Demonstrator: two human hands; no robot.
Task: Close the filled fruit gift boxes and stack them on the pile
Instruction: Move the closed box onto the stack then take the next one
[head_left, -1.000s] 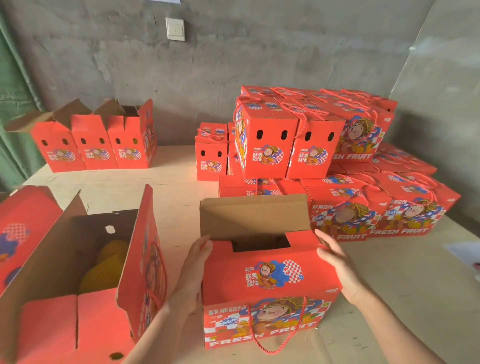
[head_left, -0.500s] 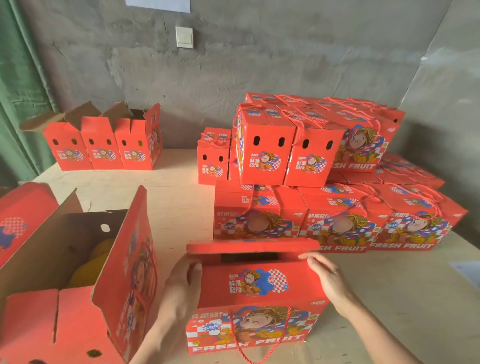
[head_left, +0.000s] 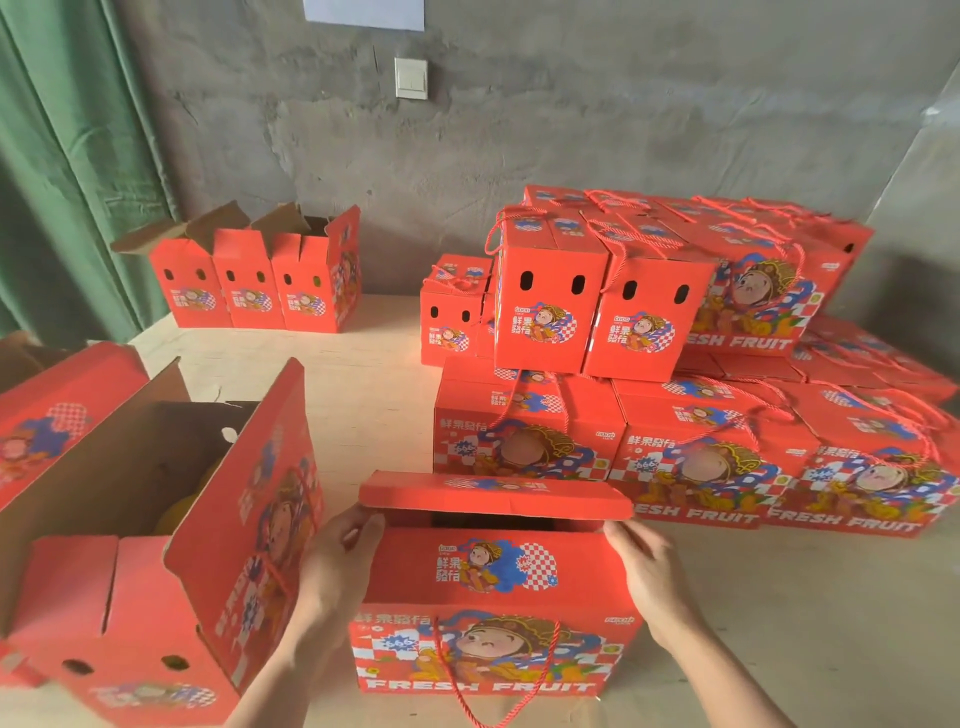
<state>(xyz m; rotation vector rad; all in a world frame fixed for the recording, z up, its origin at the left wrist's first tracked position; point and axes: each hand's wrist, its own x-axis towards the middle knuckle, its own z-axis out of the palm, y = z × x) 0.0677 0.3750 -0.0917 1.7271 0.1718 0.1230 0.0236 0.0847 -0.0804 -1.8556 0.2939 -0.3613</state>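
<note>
- Both hands lie flat against the ends of the red gift box (head_left: 493, 597) at 6 o'clock: left hand (head_left: 335, 566) on its left end, right hand (head_left: 649, 577) on its right end, fingers fairly straight and curled round nothing.
- Its lid flap (head_left: 493, 498) hangs almost level above a dark gap, not fully down.
- The pile (head_left: 701, 441) of closed boxes stands at 2 to 3 o'clock, two layers high, just behind the box.
- An open box (head_left: 156, 571) with yellow fruit (head_left: 179, 512) inside sits at 8 o'clock.
- Three open boxes (head_left: 249, 291) stand in a row at 10 o'clock.
- Everything rests on a pale wooden table (head_left: 363, 395).
- Behind is a rough grey wall (head_left: 571, 130) with a white switch (head_left: 411, 78) at 12 o'clock.
- A green curtain (head_left: 62, 182) hangs at 9 to 10 o'clock.
</note>
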